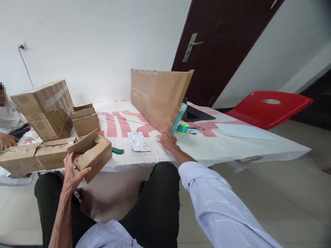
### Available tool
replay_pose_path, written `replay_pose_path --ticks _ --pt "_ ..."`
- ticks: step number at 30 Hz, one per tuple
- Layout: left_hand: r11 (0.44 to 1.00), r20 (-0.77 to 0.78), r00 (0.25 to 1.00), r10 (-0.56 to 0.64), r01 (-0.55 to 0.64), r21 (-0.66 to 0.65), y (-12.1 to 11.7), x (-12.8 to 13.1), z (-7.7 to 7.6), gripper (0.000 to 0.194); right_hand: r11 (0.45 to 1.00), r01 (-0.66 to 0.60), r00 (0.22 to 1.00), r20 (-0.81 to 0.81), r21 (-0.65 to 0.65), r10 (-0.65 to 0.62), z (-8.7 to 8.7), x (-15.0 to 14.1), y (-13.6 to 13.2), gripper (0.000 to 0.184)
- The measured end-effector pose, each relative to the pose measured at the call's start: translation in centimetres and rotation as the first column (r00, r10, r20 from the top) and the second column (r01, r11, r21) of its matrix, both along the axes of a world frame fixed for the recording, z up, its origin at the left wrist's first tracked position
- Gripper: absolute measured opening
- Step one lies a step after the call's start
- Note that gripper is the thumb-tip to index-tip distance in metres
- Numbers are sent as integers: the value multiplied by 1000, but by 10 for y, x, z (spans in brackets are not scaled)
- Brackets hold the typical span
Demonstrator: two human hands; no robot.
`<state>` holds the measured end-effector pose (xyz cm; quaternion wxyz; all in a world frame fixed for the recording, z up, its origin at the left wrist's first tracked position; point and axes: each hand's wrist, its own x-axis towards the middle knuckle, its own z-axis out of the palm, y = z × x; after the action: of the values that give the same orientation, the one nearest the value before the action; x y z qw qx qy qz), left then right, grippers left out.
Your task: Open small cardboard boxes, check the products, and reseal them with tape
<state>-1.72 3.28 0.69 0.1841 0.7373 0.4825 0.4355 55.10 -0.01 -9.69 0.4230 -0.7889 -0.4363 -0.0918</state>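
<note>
Left hand (72, 174) has a grip on the small open box (102, 156) at the table's (245, 148) near left edge; right hand (168, 140) is by the big cardboard's (160, 96) bottom corner, can't tell if it's clenched. Looks like a steadying step imo, so the next move calls for keeping that box level. Long taped box (55, 151) crowds its left, green tool (117, 151) just right, 1 green roll (182, 128) farther right.

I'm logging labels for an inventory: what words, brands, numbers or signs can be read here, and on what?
No text reads clearly.
Patterned sheet: marks too small to read.
Long cardboard box: dark marks too small to read.
Tablecloth: large red shapes, not legible as words.
</note>
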Motion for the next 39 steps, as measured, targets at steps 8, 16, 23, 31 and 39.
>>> replay_pose_path --ticks 8,16,23,31,39 --pt "990 57 992 -116 120 -71 -3 -11 -7 106 991 -133 990 37 -15 133 43 -59 15 34" --pt "957 94 958 -272 279 -73 -17 -33 -4 101 600 -798 559 -305 53 771 70 -197 15 89" --pt "866 102 873 -477 487 -115 -38 -57 6 103 456 -890 416 -411 -1 811 71 -242 -48 143" --pt "886 -118 879 -463 458 -69 -58 -59 13 104 604 -797 586 -206 28 783 67 -269 -102 138" --pt "859 -86 858 -506 494 -131 -31 -41 -2 112 593 -804 594 91 46 799 107 -275 -81 71"
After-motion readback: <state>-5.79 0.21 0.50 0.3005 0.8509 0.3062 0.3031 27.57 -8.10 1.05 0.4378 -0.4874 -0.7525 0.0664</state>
